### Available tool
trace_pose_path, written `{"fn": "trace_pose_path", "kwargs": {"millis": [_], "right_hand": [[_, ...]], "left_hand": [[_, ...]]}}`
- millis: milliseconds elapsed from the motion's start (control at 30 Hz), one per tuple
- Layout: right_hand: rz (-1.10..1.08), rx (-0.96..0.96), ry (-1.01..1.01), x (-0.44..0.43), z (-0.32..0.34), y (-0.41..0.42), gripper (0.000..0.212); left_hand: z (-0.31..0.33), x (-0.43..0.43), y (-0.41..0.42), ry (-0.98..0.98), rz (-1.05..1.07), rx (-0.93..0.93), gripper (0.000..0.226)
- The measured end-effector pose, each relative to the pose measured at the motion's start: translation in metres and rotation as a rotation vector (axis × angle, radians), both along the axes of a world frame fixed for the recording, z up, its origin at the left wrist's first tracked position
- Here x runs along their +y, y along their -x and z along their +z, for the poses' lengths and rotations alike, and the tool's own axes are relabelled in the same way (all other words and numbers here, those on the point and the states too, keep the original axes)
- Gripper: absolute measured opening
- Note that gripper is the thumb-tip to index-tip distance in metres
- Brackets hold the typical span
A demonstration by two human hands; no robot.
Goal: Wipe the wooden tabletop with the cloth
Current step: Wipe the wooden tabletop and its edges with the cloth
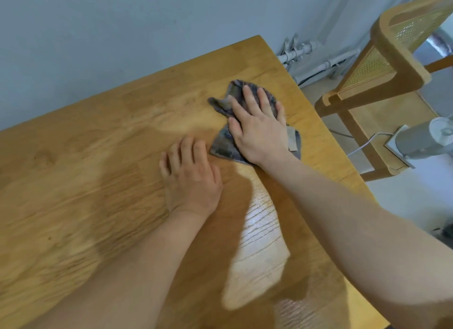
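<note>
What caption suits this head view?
Right hand presses crumpled grey cloth onto wooden tabletop; left hand rests flat beside it.

My right hand (257, 125) lies palm down, fingers spread and extended, forearm reaching in from lower right. My left hand (191, 174) rests flat just beside it, fingers slightly curled, forearm entering from bottom centre.
</note>
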State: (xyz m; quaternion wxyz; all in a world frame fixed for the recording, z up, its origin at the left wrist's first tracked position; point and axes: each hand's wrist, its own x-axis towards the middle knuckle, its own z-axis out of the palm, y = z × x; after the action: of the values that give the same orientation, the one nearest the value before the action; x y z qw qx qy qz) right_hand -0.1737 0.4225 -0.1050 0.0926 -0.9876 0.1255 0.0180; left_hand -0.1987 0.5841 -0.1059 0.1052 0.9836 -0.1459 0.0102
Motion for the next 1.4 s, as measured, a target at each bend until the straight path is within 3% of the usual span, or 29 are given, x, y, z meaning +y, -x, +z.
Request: {"fn": "trace_pose_path", "kwargs": {"millis": [100,167,267,367,533,600,733,833,900,1067,1133,1267,1400], "right_hand": [[0.290,-0.021,-0.055,0.024,0.000,0.030,0.047],[0.361,-0.037,-0.039,0.002,0.002,0.052,0.049],[0.145,-0.024,0.019,-0.050,0.002,0.026,0.053],[-0.072,-0.010,0.002,-0.037,0.000,-0.024,0.054],[0.338,-0.010,-0.047,0.004,0.002,0.009,0.052],[0.365,-0.020,-0.020,-0.022,0.002,0.027,0.053],[0.074,0.008,0.033,-0.081,0.006,-0.001,0.058],[-0.114,0.040,0.011,-0.069,0.002,-0.050,0.058],[-0.045,0.021,0.004,-0.038,0.000,-0.064,0.057],[0.392,-0.031,-0.048,0.010,0.003,-0.017,0.054],[0.371,-0.048,-0.015,-0.007,0.000,-0.027,0.054],[0.037,0.004,-0.016,-0.013,-0.001,-0.103,0.054],[0.274,0.018,-0.052,0.037,-0.001,-0.127,0.051]], "left_hand": [[0.000,0.001,0.001,0.000,0.000,-0.004,0.042],[-0.001,0.002,0.000,0.018,0.007,-0.003,0.044],[0.000,0.001,-0.001,0.044,0.023,-0.002,0.041],[0.000,-0.001,-0.007,0.001,0.006,0.021,0.043],[0.008,0.002,-0.006,-0.069,-0.030,0.086,0.049],[0.010,0.006,-0.024,-0.064,-0.050,0.069,0.042],[0.008,0.006,-0.063,-0.028,-0.065,0.013,0.036],[0.003,0.005,-0.066,-0.037,-0.031,0.029,0.052],[0.001,0.004,-0.067,-0.047,-0.014,0.074,0.061],[0.003,0.004,-0.067,-0.086,-0.038,0.085,0.065],[0.003,0.004,-0.067,-0.064,-0.030,0.084,0.064],[0.001,0.004,-0.071,-0.033,-0.025,0.081,0.063],[0.001,0.004,-0.070,-0.034,-0.030,0.098,0.064]]}}
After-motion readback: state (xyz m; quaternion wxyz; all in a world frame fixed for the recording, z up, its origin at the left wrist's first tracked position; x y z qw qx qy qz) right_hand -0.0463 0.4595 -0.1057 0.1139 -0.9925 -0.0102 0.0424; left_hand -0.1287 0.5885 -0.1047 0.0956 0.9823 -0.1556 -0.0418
